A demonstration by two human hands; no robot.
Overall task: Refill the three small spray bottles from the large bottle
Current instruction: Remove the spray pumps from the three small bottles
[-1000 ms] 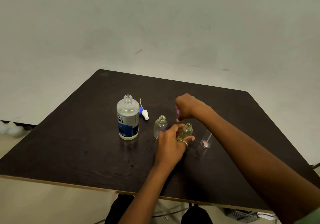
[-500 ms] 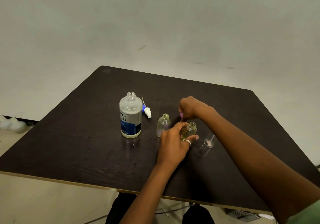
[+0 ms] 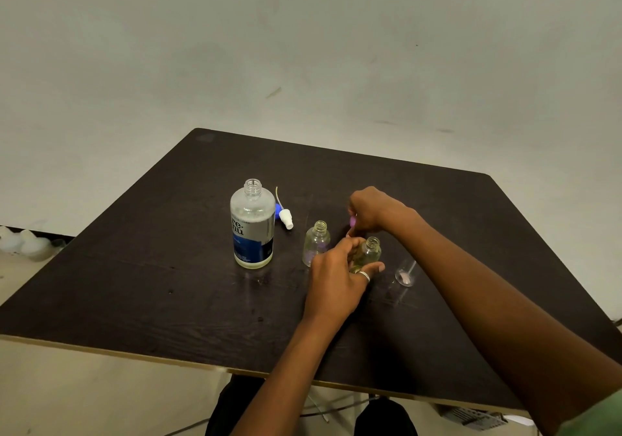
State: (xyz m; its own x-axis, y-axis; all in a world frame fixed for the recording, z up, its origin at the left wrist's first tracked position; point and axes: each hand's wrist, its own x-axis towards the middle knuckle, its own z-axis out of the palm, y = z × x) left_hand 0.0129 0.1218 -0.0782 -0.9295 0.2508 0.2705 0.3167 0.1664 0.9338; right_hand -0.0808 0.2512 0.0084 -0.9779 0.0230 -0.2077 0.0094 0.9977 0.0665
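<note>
The large clear bottle (image 3: pixel 252 225) with a blue label stands uncapped on the dark table (image 3: pixel 168 267). Its white and blue spray head (image 3: pixel 284 217) lies just behind it. An open small bottle (image 3: pixel 316 242) stands to its right. My left hand (image 3: pixel 336 277) grips a second open small bottle (image 3: pixel 370 250) holding yellowish liquid. My right hand (image 3: pixel 367 211) hovers just behind that bottle and pinches a small pink spray cap (image 3: pixel 352 222). A clear cap (image 3: pixel 405 274) lies on its side to the right.
The table's near edge (image 3: pixel 202 365) runs across the lower frame, with my lap and cables below it. A pale wall rises behind the table. White objects (image 3: pixel 23 242) sit on the floor at far left.
My right hand has dropped a little closer to the bottle held by my left hand. The camera has tilted slightly; the bottles stay in place.
</note>
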